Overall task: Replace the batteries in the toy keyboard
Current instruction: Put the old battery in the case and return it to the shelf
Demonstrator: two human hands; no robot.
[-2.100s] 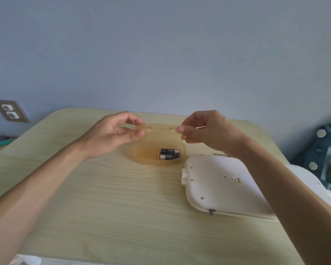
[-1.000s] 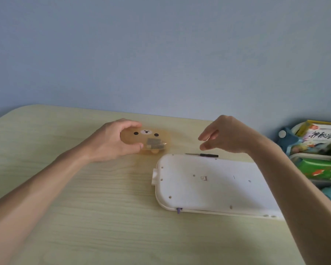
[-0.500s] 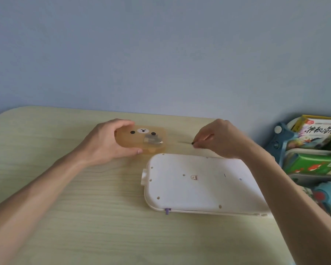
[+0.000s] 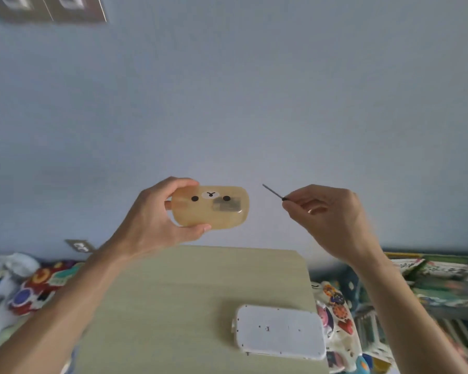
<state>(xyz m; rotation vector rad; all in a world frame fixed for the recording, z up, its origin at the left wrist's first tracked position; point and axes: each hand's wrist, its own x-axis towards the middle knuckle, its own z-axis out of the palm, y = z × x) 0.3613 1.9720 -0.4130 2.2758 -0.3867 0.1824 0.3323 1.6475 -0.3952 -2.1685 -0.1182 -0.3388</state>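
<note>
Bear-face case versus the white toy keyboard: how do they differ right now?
The bear-face case is translucent amber, showing dark batteries inside; the toy keyboard is opaque white. The case is held up in the air by the left hand, while the keyboard lies flat on the table, untouched. The case appears the smaller of the two. Both are rounded plastic shells.

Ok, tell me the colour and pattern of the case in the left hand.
Translucent amber case with a printed bear face, seen in the head view.
</note>
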